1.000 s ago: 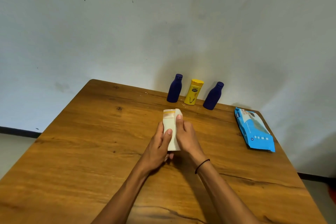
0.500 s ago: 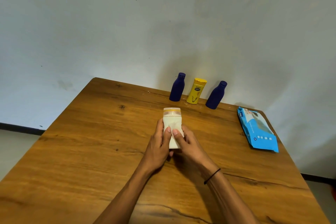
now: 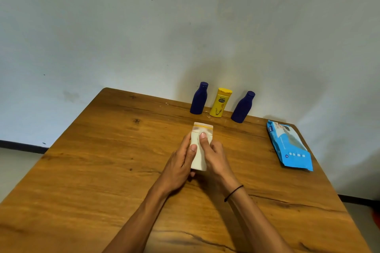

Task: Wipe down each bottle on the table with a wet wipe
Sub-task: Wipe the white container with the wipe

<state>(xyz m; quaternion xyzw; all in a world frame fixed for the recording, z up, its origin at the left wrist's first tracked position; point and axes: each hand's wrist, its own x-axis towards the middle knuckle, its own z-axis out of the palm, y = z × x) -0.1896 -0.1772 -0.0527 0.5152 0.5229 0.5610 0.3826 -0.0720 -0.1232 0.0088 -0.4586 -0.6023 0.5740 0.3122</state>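
- The left hand point(image 3: 178, 167) grips the cream bottle point(image 3: 200, 150) from its left side — fingers curled round it, thumb lying up the front.
- The right hand point(image 3: 216, 160) curls round the bottle's right side, its thumb pressing a white wet wipe point(image 3: 207, 136) against the upper body, just under the yellow-ringed cap.
- The bottle sits mid-table point(image 3: 92, 170), tilted away.
- At the far edge stand a dark blue bottle point(image 3: 198, 98), a yellow bottle point(image 3: 221, 102) and a second blue bottle point(image 3: 242, 107) — the yellow one's label is too small to read.
- A blue wet-wipe pack point(image 3: 289, 146) lies to the right; its printing is unreadable.

dim, even light | soft wall shadows | wide-angle edge bending
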